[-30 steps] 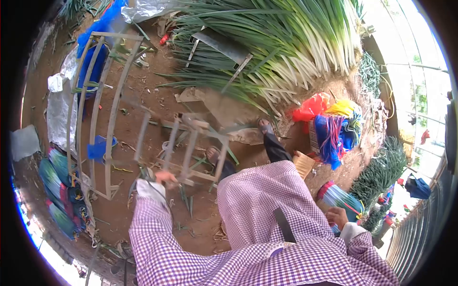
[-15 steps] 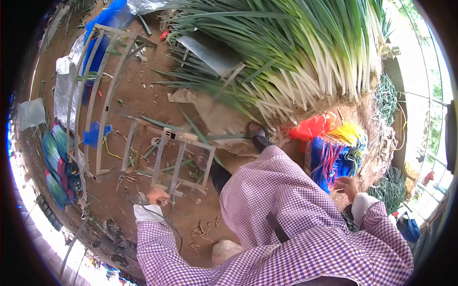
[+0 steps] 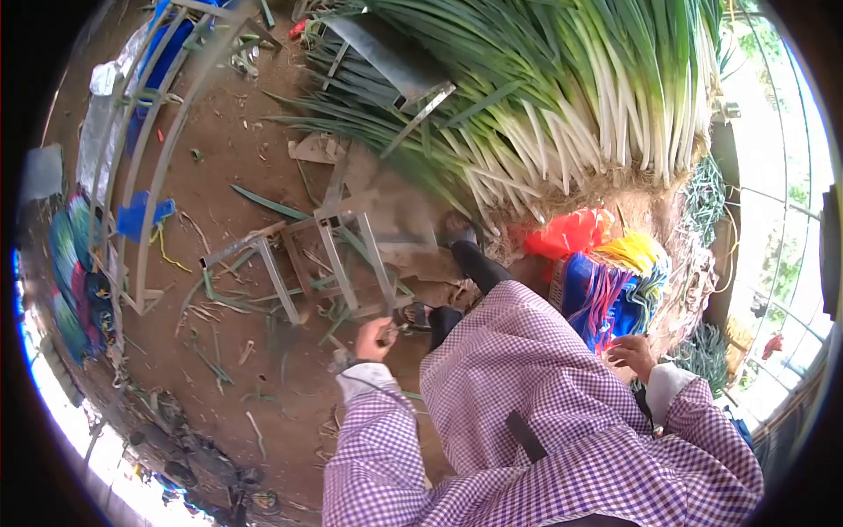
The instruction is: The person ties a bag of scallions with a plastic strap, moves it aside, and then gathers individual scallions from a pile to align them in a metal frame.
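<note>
My left hand (image 3: 377, 339) is closed, its fingers curled close to the lower end of a small metal frame stool (image 3: 341, 263) that stands tilted on the dirt floor. What is in these fingers I cannot tell. On the other side, my right hand (image 3: 632, 353) hangs loosely with its fingers apart, right at the lower edge of a bundle of coloured ties (image 3: 606, 299) in blue, pink and yellow. Bright red plastic (image 3: 569, 234) lies just above that bundle. Beyond my feet is a big pile of long green onions (image 3: 606, 114), white ends toward me.
A long metal rack (image 3: 180, 105) stands at the left, with a blue cloth piece (image 3: 143, 215) on it. A metal-topped stool (image 3: 386, 57) rests against the onions. Leaf scraps litter the dirt floor (image 3: 281, 386). Wire fencing (image 3: 781, 202) runs along the right.
My left hand has moved right, toward my legs, and the small metal frame has shifted and turned. My right hand stays beside the coloured ties. The view has swung slightly.
</note>
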